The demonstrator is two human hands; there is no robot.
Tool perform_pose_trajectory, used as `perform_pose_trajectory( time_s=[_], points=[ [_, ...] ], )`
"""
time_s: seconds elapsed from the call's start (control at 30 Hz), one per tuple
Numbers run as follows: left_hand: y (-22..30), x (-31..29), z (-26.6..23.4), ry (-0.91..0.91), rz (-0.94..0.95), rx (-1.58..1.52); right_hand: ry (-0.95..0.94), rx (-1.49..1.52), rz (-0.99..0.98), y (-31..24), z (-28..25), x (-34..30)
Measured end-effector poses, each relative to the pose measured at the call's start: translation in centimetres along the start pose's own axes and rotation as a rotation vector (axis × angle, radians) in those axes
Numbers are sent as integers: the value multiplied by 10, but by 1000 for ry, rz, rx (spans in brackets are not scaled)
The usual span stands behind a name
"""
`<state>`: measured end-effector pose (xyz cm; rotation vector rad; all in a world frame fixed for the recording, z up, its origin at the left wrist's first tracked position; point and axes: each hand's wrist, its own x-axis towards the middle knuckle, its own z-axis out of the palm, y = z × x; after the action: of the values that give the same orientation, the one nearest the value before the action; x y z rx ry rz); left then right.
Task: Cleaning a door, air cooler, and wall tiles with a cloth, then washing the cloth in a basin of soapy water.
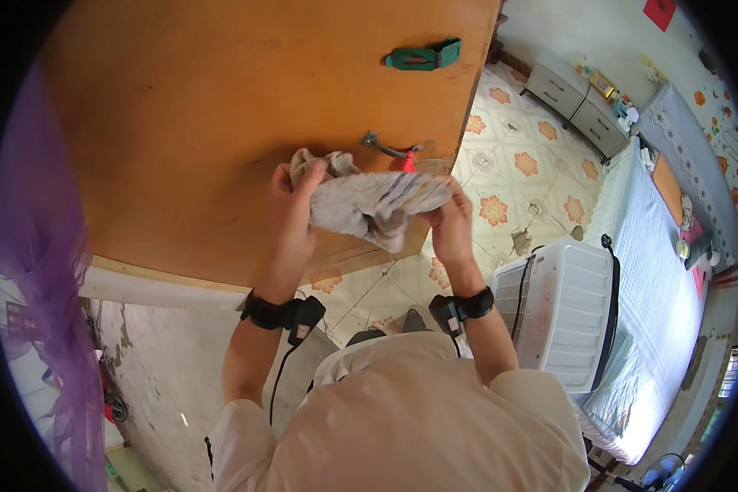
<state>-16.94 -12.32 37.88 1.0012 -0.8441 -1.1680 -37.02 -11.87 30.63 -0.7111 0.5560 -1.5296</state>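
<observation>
Head view: a gray cloth with darker stripes near its right end is held in the air between both hands, in front of a wooden door. The left hand has its grip closed on the left part of the cloth, with the thumb laid over the near side. The right hand has its grip closed on the right end. The cloth is bunched at the left and spread wider toward the right; a loose fold hangs below its middle.

A metal handle is fixed to the door just above the cloth, with a red strip at its right end. A green latch is mounted higher on the door. Each wrist carries a black band: the left band and the right band.

To the right, a white box-shaped unit stands beside a bed. A gray cabinet stands by the wall beyond a flower-patterned tile floor. A purple curtain hangs at the far left.
</observation>
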Motion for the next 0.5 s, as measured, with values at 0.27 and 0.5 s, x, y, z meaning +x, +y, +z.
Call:
perform_pose_trajectory(
  time_s=[0.27,0.5],
  points=[
    [-37,-12,-38,-408,-740,-188,46,-52,41,-49,36,47],
    [-26,-27,-28,-655,-341,371,-145,64,138,-68,77,40]
  ],
)
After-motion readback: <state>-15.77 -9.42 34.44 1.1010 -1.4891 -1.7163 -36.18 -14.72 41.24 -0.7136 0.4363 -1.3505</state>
